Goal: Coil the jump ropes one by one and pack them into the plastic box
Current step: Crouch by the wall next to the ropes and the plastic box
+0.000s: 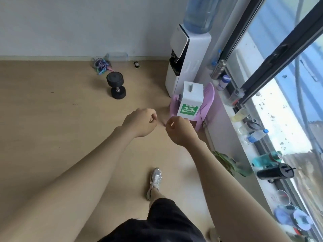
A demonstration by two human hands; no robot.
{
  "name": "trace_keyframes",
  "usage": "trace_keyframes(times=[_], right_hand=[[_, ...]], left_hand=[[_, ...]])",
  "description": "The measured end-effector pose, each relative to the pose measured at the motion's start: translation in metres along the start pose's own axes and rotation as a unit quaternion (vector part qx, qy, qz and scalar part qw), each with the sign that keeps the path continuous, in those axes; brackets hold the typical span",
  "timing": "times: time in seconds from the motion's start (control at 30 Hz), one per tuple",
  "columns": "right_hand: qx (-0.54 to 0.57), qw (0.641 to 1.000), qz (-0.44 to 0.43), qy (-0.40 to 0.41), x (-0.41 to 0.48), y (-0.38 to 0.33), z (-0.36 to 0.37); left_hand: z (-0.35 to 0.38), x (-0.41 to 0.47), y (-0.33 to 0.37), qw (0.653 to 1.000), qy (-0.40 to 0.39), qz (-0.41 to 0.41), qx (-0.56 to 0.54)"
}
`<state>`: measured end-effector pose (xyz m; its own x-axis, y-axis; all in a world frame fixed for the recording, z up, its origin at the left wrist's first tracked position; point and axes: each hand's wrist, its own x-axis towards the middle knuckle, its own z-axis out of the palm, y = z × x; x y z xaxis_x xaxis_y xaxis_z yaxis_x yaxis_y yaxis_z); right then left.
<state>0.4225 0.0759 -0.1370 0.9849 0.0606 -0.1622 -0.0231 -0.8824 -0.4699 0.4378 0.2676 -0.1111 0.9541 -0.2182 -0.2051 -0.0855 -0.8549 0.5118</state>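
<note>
Head view, left hand [141,122] curled, right hand [178,130] curled alongside

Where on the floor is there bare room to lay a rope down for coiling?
The wide floor left of the dumbbell is bare, also the stretch between dumbbell and shoe. Crowded: around the jump ropes, the purple stool, the windowsill.

jump ropes [101,64] tangled, count unclear; plastic box [117,55] faint; water jug [201,13] top cropped.
</note>
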Motion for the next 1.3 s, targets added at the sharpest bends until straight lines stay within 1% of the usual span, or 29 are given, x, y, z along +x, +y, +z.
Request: trace_keyframes(times=[0.17,0.27,0.37,0.63,0.73,0.87,0.97,1.07,1.17,1.3], right_hand=[[0.026,0.999,-0.042,0.011,0.140,-0.024,-0.007],[0.042,0.997,-0.057,-0.008,0.219,-0.044,-0.018],[0.048,0.997,-0.064,-0.008,0.293,-0.068,-0.025],[0.015,0.997,-0.072,-0.037,0.482,-0.132,-0.013],[0.015,0.997,-0.067,-0.045,0.556,-0.161,0.002],[0.009,0.997,-0.056,-0.058,0.659,-0.208,0.015],[0.000,0.995,-0.057,-0.085,0.730,-0.242,0.015],[0.005,0.995,-0.050,-0.089,0.797,-0.264,0.015],[0.008,0.994,-0.049,-0.094,0.858,-0.281,0.017],[0.011,0.994,-0.052,-0.095,0.955,-0.300,0.025]], left_hand=[[-0.040,0.118,-0.030,1.000,0.005,-0.004,0.028],[-0.072,0.179,-0.045,0.999,0.010,-0.033,0.027],[-0.101,0.233,-0.067,0.998,0.019,-0.062,0.025],[-0.161,0.379,-0.158,0.993,0.040,-0.108,-0.005],[-0.189,0.445,-0.198,0.992,0.049,-0.112,-0.017],[-0.230,0.529,-0.251,0.990,0.052,-0.115,-0.061],[-0.261,0.580,-0.286,0.991,0.037,-0.110,-0.060],[-0.292,0.633,-0.314,0.991,0.013,-0.121,-0.063],[-0.322,0.693,-0.339,0.989,0.021,-0.128,-0.067],[-0.362,0.781,-0.363,0.993,0.017,-0.112,-0.036]])
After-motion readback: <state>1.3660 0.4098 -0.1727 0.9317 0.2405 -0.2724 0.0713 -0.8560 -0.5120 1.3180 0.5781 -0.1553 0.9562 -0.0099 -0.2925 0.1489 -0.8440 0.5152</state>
